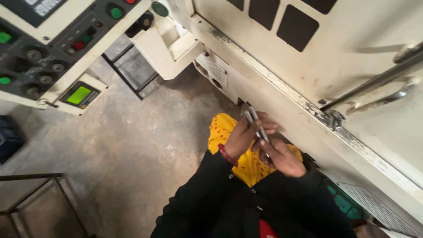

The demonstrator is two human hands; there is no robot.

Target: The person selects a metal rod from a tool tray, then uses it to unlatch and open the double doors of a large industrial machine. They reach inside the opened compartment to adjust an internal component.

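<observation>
Right now we are holding two slim metal rods [254, 122] between both hands, their long axis running up and away toward the cream machine housing [352, 53]. Our left hand [246, 134] is gripping them higher up, while our right hand [282, 156] is pinching their lower ends.

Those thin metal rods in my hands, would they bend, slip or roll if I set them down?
The metal rods look straight and grey, so probably stiff, not floppy. Their smooth shine suggests they may slip between fingers. They look round and slim, so likely to roll on a flat surface. The left hand and right hand both hold them.
</observation>
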